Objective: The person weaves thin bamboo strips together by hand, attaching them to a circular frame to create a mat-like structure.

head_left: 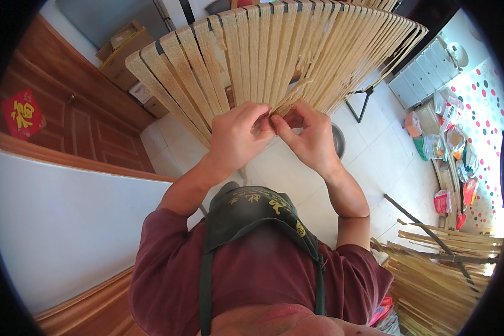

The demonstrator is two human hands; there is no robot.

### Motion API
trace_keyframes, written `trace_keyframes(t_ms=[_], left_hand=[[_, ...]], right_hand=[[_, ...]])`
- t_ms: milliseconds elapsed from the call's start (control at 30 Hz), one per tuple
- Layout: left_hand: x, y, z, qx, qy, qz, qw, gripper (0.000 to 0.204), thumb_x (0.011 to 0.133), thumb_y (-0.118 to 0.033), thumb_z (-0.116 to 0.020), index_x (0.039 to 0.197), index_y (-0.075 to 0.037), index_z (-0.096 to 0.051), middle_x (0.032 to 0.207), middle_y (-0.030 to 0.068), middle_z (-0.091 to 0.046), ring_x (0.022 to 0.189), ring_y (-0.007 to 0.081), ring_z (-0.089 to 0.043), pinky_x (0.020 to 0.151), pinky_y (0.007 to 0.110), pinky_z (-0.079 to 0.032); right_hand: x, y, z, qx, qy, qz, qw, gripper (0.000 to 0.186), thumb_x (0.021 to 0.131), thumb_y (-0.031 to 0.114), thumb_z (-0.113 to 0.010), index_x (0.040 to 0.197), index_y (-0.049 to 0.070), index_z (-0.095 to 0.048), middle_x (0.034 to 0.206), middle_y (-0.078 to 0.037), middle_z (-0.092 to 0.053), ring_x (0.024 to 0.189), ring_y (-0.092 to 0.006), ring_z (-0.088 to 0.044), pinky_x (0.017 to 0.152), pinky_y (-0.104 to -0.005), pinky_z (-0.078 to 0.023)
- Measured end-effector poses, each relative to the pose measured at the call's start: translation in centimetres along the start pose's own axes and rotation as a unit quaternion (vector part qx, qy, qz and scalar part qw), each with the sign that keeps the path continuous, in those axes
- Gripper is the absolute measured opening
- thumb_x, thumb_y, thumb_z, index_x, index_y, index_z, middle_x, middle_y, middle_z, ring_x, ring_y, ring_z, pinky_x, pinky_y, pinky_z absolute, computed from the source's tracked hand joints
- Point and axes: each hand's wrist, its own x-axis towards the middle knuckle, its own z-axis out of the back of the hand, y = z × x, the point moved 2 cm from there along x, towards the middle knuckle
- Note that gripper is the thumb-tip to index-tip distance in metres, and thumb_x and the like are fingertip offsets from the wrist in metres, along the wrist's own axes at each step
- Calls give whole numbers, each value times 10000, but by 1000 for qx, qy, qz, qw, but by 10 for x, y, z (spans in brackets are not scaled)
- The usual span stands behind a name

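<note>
Long, flat beige strips (pixel 246 56) hang side by side over a curved rack ahead of me. My left hand (pixel 235 137) and my right hand (pixel 311 143) meet at the front of the strips, both with fingers pinched on a narrow beige strip (pixel 287 105) that looks twisted or bunched. Its end between my fingertips is partly hidden. A round metal basin (pixel 337 141) shows on the floor just behind my right hand.
A wooden door (pixel 47 106) is on the left, with stacked cardboard boxes (pixel 123 61) beside it. A black stand leg (pixel 364 106) meets the tiled floor (pixel 369 151). Bags (pixel 442 145) line the right wall; more strips and poles (pixel 431 269) lie lower right.
</note>
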Motion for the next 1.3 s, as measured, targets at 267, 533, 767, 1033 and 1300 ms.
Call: trace_keyframes(t_ms=[267,533,767,1033,1300], left_hand=[[-1,2,6,-91,59,71,992,213,794,16,-713,1006,6,-687,888,142,-711,750,271,-726,664,322,-570],[7,-1,14,-112,124,90,982,254,880,-56,-741,1109,11,-654,930,156,-713,838,251,-738,726,309,-581],[20,-11,21,-82,83,44,992,188,901,-74,-740,1058,0,-667,912,139,-707,789,261,-728,650,320,-567],[19,-12,24,-73,85,45,993,96,920,-69,-722,944,13,-677,806,137,-670,679,227,-666,596,311,-526],[19,-15,17,-52,120,102,986,143,954,-93,-699,1015,30,-656,829,107,-687,817,163,-703,742,307,-543]], right_hand=[[0,-9,4,-2,18,-16,1000,157,886,53,-746,879,-35,-616,748,-90,-686,706,-108,-680,623,-259,-540],[5,-11,4,23,10,-28,999,128,881,52,-747,928,-18,-651,762,-66,-662,661,-108,-643,594,-273,-529],[2,11,-4,-101,-19,94,990,158,823,42,-766,888,7,-627,787,-95,-629,654,-198,-675,594,-323,-549],[1,9,4,-36,29,34,998,166,835,43,-751,836,0,-591,726,-73,-604,618,-142,-630,564,-296,-514],[-1,-2,6,-2,11,-16,1000,175,868,68,-739,832,-11,-587,687,-50,-593,612,-84,-589,557,-270,-489]])
